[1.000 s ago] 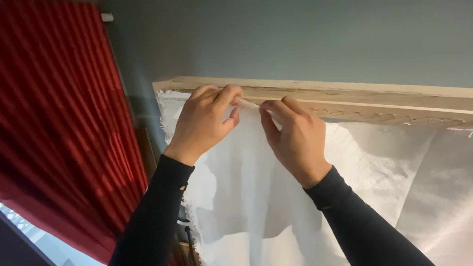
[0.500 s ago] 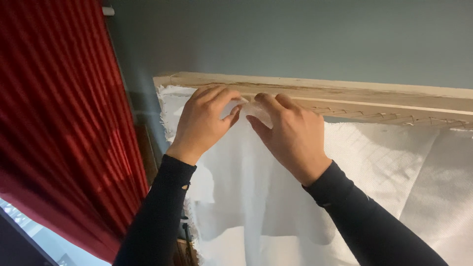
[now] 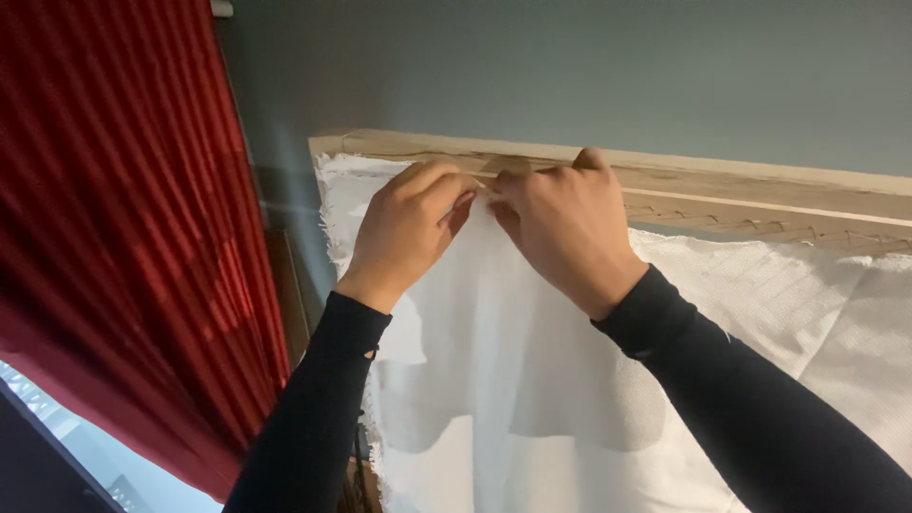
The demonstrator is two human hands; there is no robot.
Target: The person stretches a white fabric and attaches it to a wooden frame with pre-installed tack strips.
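A white woven cloth (image 3: pixel 532 380) hangs from a pale wooden bar (image 3: pixel 760 185) that runs across the top of a frame. My left hand (image 3: pixel 408 228) pinches the cloth's top edge just under the bar, near its left end. My right hand (image 3: pixel 565 223) is right beside it, fingers curled on the same edge and the bar, knuckles almost touching the left hand. Both arms wear black sleeves. What lies between the fingertips is hidden.
A red pleated curtain (image 3: pixel 123 237) hangs at the left. A grey-green wall (image 3: pixel 570 66) is behind the bar. A row of staples or stitches (image 3: pixel 760 223) runs along the bar to the right. A bright window strip (image 3: pixel 85 446) shows at the lower left.
My two hands have come closer together along the cloth's top edge, and the short length of edge stretched between them is now covered by the fingers.
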